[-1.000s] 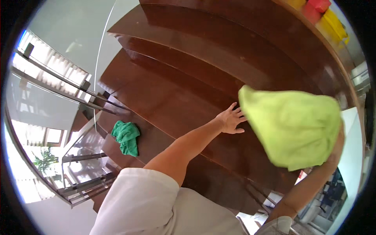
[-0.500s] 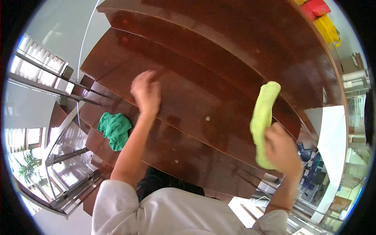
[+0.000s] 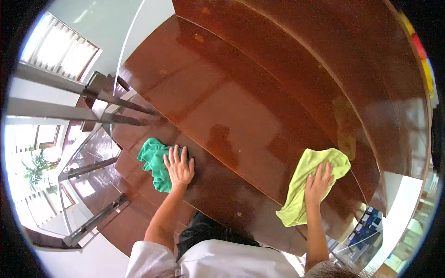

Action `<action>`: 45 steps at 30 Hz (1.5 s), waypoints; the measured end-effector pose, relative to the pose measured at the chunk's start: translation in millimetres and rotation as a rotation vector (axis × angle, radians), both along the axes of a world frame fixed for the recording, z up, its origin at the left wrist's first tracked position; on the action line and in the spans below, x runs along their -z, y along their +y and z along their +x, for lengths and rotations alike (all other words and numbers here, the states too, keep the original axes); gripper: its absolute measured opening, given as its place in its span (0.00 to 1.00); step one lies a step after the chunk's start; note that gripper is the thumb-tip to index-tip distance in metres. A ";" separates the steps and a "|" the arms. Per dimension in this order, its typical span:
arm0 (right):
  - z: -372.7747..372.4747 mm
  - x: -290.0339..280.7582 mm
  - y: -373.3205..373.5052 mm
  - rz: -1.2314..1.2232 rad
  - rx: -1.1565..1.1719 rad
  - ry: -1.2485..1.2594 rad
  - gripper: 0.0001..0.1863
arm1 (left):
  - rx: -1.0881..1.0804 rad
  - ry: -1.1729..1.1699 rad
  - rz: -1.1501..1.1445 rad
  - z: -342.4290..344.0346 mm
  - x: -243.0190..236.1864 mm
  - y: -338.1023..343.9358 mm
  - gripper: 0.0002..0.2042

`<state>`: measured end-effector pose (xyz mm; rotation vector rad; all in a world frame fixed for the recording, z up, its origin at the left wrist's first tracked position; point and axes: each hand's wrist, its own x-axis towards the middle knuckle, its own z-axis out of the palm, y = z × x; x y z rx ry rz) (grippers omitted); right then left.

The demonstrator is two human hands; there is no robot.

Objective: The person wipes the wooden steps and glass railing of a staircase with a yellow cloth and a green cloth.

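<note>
Glossy reddish-brown wooden stair treads (image 3: 259,106) fill most of the view, curving away above both hands and reflecting the light. The tread (image 3: 222,185) under the hands carries both cloths. Off to the left of the left hand, metal railing bars (image 3: 74,97) run past a glass panel, with bright windows beyond.

The yellow-green cloth (image 3: 306,185) lies spread on the tread under the right hand (image 3: 318,184), one end reaching up past the fingertips toward the step edge, the other trailing down beside the wrist. That hand lies flat on it, fingers spread apart and pressing down, not clamped round it.

The teal-green cloth (image 3: 156,163) sits bunched on the tread's left end, mostly to the left of the left hand (image 3: 179,167). This hand is also flat with fingers spread, its left edge lying on the cloth's right side and the rest of the palm over bare wood.
</note>
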<state>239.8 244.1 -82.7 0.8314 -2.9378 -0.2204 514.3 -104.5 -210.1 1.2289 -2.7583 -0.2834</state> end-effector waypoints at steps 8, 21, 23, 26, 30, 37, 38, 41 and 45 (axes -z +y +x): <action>-5.4 -18.6 -304.0 -0.269 -0.232 -0.039 0.23 | -0.010 -0.065 0.066 4.8 -1.6 -5.5 0.27; 24.7 -23.4 -670.6 -0.209 -0.879 -0.152 0.28 | 0.047 -0.082 0.093 21.9 25.4 -6.4 0.33; 29.4 -8.2 -662.3 -0.394 -0.944 -0.088 0.30 | 0.063 -0.076 0.140 21.1 28.5 -5.1 0.33; 60.9 0.3 -631.3 -0.493 -0.821 -0.083 0.34 | 0.115 -0.218 -0.024 24.6 36.2 -8.9 0.33; 91.5 15.6 -581.2 -0.573 -0.674 -0.405 0.37 | 0.132 -0.227 -0.180 31.9 58.7 -8.9 0.32; 102.4 5.4 -368.2 -0.453 -0.629 -0.213 0.35 | 0.115 -0.108 -0.336 18.4 53.1 -9.0 0.31; 103.0 7.0 -326.2 -0.574 -0.623 -0.295 0.34 | 0.113 -0.101 -0.347 19.2 51.1 -9.0 0.31; 71.8 -15.0 -158.6 -0.694 -0.470 -0.265 0.28 | 0.110 -0.127 -0.289 -5.1 32.8 13.9 0.28; 28.3 -21.5 50.8 -0.407 -0.285 -0.113 0.30 | 0.104 -0.112 -0.378 7.6 28.1 3.0 0.27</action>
